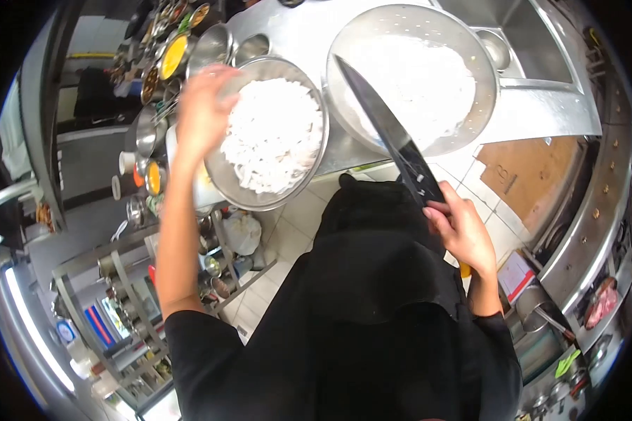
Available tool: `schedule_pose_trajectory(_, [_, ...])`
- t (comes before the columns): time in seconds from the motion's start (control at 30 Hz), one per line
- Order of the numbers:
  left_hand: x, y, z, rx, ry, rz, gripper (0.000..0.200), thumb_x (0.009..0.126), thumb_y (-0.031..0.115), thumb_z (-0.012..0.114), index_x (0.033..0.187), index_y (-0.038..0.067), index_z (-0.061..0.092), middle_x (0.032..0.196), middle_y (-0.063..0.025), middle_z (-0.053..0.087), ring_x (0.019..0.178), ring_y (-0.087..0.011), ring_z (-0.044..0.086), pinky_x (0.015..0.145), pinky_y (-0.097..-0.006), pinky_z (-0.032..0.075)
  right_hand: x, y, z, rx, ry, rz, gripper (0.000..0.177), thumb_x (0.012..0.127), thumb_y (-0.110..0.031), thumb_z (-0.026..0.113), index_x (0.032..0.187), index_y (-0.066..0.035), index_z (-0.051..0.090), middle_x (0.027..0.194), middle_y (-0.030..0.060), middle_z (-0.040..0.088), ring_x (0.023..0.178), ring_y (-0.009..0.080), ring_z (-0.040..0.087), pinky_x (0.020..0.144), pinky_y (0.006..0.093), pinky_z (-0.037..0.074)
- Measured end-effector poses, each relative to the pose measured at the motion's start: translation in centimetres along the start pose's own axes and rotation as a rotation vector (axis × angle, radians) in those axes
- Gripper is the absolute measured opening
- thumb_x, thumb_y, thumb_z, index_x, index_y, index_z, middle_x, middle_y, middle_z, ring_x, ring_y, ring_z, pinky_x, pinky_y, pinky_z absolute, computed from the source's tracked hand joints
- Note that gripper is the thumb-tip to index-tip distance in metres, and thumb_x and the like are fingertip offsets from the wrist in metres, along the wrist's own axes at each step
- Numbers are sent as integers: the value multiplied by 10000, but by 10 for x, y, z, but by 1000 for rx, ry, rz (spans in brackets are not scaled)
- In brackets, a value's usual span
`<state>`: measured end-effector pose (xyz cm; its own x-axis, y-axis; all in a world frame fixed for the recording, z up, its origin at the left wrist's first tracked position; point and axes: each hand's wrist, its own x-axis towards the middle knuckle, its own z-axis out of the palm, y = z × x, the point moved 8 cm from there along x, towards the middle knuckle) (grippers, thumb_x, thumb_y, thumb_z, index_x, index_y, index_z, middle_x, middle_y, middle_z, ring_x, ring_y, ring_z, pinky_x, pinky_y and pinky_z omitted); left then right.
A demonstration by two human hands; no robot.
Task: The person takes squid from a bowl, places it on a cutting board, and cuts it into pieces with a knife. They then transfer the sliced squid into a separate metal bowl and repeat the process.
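My right hand [463, 228] is closed around the yellow handle of a large knife [390, 130]. Its broad dark blade points up and to the left, over the near rim of a big perforated colander [340, 91], and small white bits cling to it near the handle. White pieces lie in the colander, washed out by glare. To its left stands a metal bowl [321, 151] heaped with white cut strips [274, 133]. My left hand [207, 109], blurred by motion, is at the bowl's left rim, thumb apart from the fingers, with nothing visible in it.
A sink [541, 42] is set into the steel counter at the upper right. Several metal bowls and containers crowd the left, one with yellow contents [174, 56]. Flattened cardboard [527, 172] lies on the tiled floor, right. A metal shelf rack [112, 281] stands lower left.
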<state>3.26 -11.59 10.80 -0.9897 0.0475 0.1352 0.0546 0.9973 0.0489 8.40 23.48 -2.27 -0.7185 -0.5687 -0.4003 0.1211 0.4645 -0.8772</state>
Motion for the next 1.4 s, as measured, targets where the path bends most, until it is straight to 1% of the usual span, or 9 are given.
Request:
schedule_pose_trajectory(0.1, [21, 95, 107, -535, -170, 276, 304, 796, 10, 551, 1088, 49, 622, 1149, -150, 594, 1137, -311, 524, 988, -376, 395, -27, 27, -28, -71, 164, 42, 352, 866, -66, 592, 1172, 36, 450, 887, 241, 662, 747, 379, 649, 674, 417, 496])
schedule_pose_trajectory(0.23, [75, 175, 258, -304, -710, 169, 267, 799, 127, 513, 987, -4, 651, 982, -221, 643, 920, -370, 604, 853, -423, 473, -55, 34, -57, -6, 324, 184, 300, 887, -18, 510, 1182, 1, 457, 696, 112, 619, 530, 180, 518, 542, 298, 437])
schedule_pose_trajectory(0.33, [123, 178, 293, -445, -253, 175, 281, 799, 128, 500, 1003, 19, 661, 994, -223, 643, 946, -361, 608, 856, -422, 481, -77, 34, -64, 61, 395, 327, 309, 883, -22, 521, 1185, -2, 456, 681, 83, 613, 513, 143, 504, 516, 276, 421])
schedule_pose_trajectory(0.43, [148, 160, 389, -330, -469, 372, 336, 791, 160, 520, 1079, 35, 640, 1121, -225, 598, 1058, -344, 571, 890, -411, 470, -95, 53, -56, 181, 468, 222, 353, 900, -48, 538, 1235, -2, 437, 656, 63, 588, 498, 111, 487, 488, 261, 407])
schedule_pose_trajectory(0.57, [131, 145, 344, -193, -406, 354, 337, 690, 168, 633, 997, 30, 657, 959, -194, 670, 927, -333, 643, 789, -400, 523, -102, 55, -44, 162, 429, 294, 313, 905, -23, 523, 1210, 0, 456, 662, 69, 580, 558, 113, 518, 522, 258, 421])
schedule_pose_trajectory(0.77, [100, 135, 251, 72, -680, 202, 313, 693, 146, 700, 979, 20, 674, 931, -200, 662, 920, -362, 617, 852, -401, 489, -88, 49, -40, 179, 389, 225, 296, 907, -23, 519, 1194, 8, 453, 657, 67, 578, 547, 114, 502, 514, 261, 415])
schedule_pose_trajectory(1.03, [49, 45, 86, -989, 98, -100, 234, 791, 154, 696, 950, -12, 651, 848, -120, 686, 792, -219, 635, 730, -341, 477, -19, 2, -40, 165, 282, 42, 419, 930, -59, 536, 1314, 1, 381, 732, 43, 585, 557, 69, 503, 457, 197, 398])
schedule_pose_trajectory(1.3, [-105, -138, 94, -1715, 259, -670, 224, 861, 114, 537, 995, -43, 625, 974, -86, 648, 858, -136, 610, 754, -271, 480, 33, -76, 43, 49, 72, -70, 356, 902, -38, 496, 1252, -3, 441, 689, 40, 570, 547, 80, 476, 459, 217, 387])
schedule_pose_trajectory(1.4, [-154, -195, 99, -1732, 247, -618, 242, 861, 101, 531, 1028, -56, 609, 982, -90, 652, 907, -148, 617, 817, -281, 475, 47, -93, 94, -4, 20, -71, 371, 903, -55, 487, 1267, 0, 432, 631, 40, 538, 523, 80, 445, 456, 227, 370])
